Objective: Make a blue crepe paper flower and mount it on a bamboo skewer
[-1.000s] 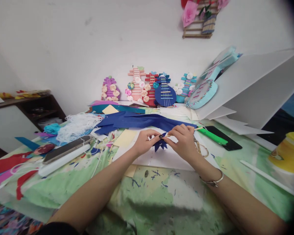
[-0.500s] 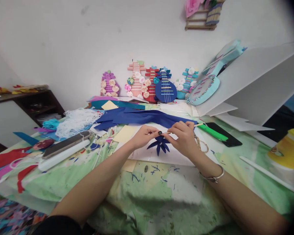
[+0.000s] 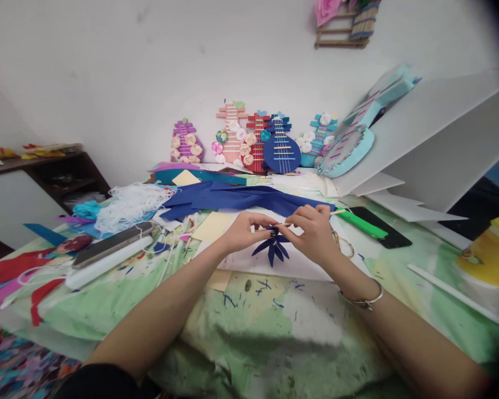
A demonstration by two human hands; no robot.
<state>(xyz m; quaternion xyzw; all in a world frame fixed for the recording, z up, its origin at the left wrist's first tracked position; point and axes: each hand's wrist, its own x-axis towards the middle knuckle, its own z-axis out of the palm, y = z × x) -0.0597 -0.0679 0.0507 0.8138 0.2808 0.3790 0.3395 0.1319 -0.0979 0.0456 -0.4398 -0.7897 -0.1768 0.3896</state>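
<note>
A dark blue paper flower with narrow pointed petals (image 3: 273, 252) hangs below my fingertips, over a white sheet (image 3: 233, 261). My left hand (image 3: 246, 230) is closed, thumb and fingers pinching the flower's upper part. My right hand (image 3: 314, 228) is closed round a thin light wooden stick (image 3: 337, 211), whose one end sticks out to the right and whose other end meets the flower between my hands. The exact contact there is hidden by my fingers. Beside my right wrist lie scissors with gold-coloured handles (image 3: 346, 246).
Blue paper (image 3: 241, 198) lies behind my hands. At left are white string (image 3: 135, 208) and a phone (image 3: 112, 245); at right, a green tool (image 3: 363, 224), a black slab (image 3: 393, 235) and a yellow container (image 3: 493, 252). Paper lutes (image 3: 281, 152) stand against the wall. Blue scraps (image 3: 264, 287) litter the cloth.
My left fingers have shifted slightly at the top of the flower, and the petals have turned and moved a little to the right. My right hand stays almost in place with the stick.
</note>
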